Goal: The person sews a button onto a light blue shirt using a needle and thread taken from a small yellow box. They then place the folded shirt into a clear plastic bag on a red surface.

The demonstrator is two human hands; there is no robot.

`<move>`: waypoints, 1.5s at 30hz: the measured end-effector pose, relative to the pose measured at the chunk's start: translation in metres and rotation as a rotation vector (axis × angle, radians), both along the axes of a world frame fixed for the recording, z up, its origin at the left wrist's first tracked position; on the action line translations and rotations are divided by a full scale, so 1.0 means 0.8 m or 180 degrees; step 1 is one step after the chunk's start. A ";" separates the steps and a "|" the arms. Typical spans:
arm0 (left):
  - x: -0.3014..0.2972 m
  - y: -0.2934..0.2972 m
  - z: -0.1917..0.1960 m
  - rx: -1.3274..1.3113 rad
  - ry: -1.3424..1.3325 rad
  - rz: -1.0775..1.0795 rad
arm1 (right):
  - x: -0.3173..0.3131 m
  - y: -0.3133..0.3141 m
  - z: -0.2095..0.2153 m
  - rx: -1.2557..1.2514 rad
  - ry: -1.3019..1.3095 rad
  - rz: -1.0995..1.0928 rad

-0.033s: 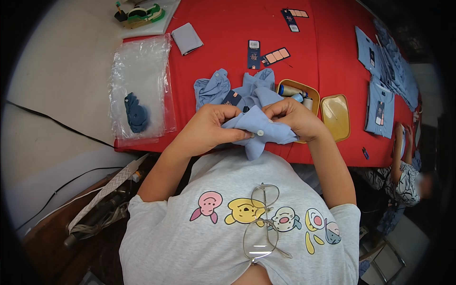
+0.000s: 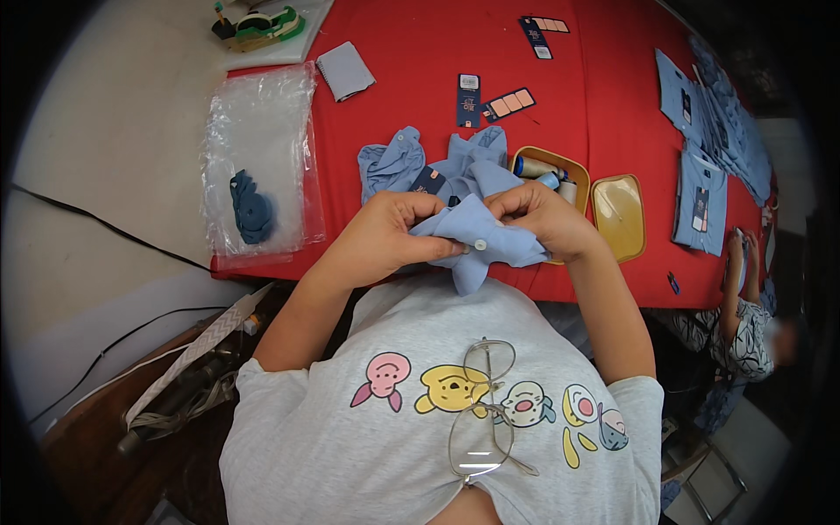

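Head view: blue garment (image 2: 481, 229) gathered between both hands at the near edge of the red-covered table (image 2: 411, 52), just in front of the wearer's pale grey shirt (image 2: 350, 446). Left hand (image 2: 394, 232) pinches its left side, thumb on top, pointing right, tip near a small pale spot, perhaps another button. Right hand (image 2: 547, 220) closed on the upper right of the same cloth, fingers curled; fingertips partly hidden in the folds. Hands a little apart, cloth spanning the gap. Colour a soft, plain light blue, surface matt. Held part creased into pointed flaps: one peak upward between the hands, one tongue hanging down toward the shirt, one corner out to the right under the right hand. White round button (image 2: 480, 245) faces up near the middle. Beyond the hands, more cloth of like blue lies rumpled in two mounds, another pale button on the left one; whether all one piece, cannot tell. Dark navy tag (image 2: 428, 181) between the mounds, partly covered by the left hand. Just beyond the right hand, yellow box (image 2: 584, 182) with thread spools (image 2: 537, 167); yellowish lid (image 2: 619, 229) beside it.
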State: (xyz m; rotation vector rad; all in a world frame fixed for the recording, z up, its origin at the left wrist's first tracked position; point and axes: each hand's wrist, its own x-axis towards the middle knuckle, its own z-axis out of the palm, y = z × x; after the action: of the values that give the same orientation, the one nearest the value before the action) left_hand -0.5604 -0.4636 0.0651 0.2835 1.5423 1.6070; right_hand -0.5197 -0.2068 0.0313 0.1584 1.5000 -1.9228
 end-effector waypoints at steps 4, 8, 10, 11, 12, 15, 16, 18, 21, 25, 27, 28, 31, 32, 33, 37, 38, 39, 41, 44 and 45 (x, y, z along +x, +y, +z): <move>0.000 0.003 0.000 0.0027 -0.0051 0.0061 | 0.003 -0.001 0.000 0.0014 0.0084 0.0008; 0.000 0.005 0.000 0.0028 -0.0083 0.0134 | 0.008 -0.006 0.003 -0.0013 0.0084 -0.0130; 0.000 0.006 0.002 0.0019 -0.0042 0.0123 | 0.008 -0.005 0.003 -0.0059 0.0087 -0.0175; 0.000 0.006 0.002 0.0015 -0.0022 0.0117 | 0.009 -0.004 0.001 -0.0086 0.0085 -0.0179; 0.000 0.006 0.002 0.0017 -0.0024 0.0123 | 0.008 -0.003 -0.002 -0.0113 0.0083 -0.0178; 0.001 0.006 0.001 0.0018 -0.0019 0.0129 | 0.008 -0.002 -0.006 -0.0148 0.0089 -0.0183; 0.000 0.006 0.000 0.0014 -0.0009 0.0122 | 0.008 -0.002 -0.007 -0.0142 0.0071 -0.0174; 0.000 0.005 -0.001 0.0007 0.0008 0.0118 | 0.007 -0.001 -0.008 -0.0132 0.0037 -0.0156; 0.000 0.003 -0.002 0.0000 0.0037 0.0115 | 0.005 -0.001 -0.008 -0.0222 0.0070 -0.0129; 0.000 0.003 0.000 -0.0007 0.0021 0.0116 | 0.006 -0.001 -0.010 -0.0279 0.0033 -0.0127; 0.000 0.002 0.000 0.0000 -0.0012 0.0126 | 0.007 -0.004 -0.009 -0.0222 -0.0023 -0.0142; 0.000 0.001 -0.001 0.0009 -0.0023 0.0128 | 0.007 -0.005 -0.008 -0.0204 -0.0024 -0.0141; 0.000 0.001 0.000 0.0022 -0.0029 0.0124 | 0.008 -0.006 -0.008 -0.0171 -0.0032 -0.0174; -0.001 0.002 0.000 0.0025 -0.0027 0.0121 | 0.009 -0.006 -0.008 -0.0173 -0.0039 -0.0200; -0.001 0.002 0.001 0.0013 0.0003 0.0111 | 0.010 -0.006 -0.007 -0.0177 -0.0047 -0.0224; -0.003 0.002 0.005 0.0024 0.0023 0.0109 | 0.010 -0.007 -0.004 -0.0249 0.0019 -0.0252; -0.003 0.002 0.005 0.0041 0.0003 0.0119 | 0.010 -0.008 -0.001 -0.0272 0.0021 -0.0258; -0.003 0.002 0.006 0.0045 0.0010 0.0114 | 0.010 -0.007 0.001 -0.0291 0.0024 -0.0270; -0.004 0.001 0.006 0.0052 0.0024 0.0107 | 0.010 -0.007 0.000 -0.0248 0.0016 -0.0258; -0.007 0.002 0.007 0.0007 0.0086 0.0084 | 0.011 -0.005 -0.003 -0.0254 -0.0005 -0.0288; -0.007 0.002 0.007 -0.0021 0.0107 0.0079 | 0.011 -0.005 -0.004 -0.0270 -0.0014 -0.0298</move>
State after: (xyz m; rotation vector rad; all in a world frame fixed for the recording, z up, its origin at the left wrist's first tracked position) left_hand -0.5659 -0.4618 0.0711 0.2903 1.5820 1.6237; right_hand -0.5108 -0.2111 0.0280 0.1977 1.4278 -2.0553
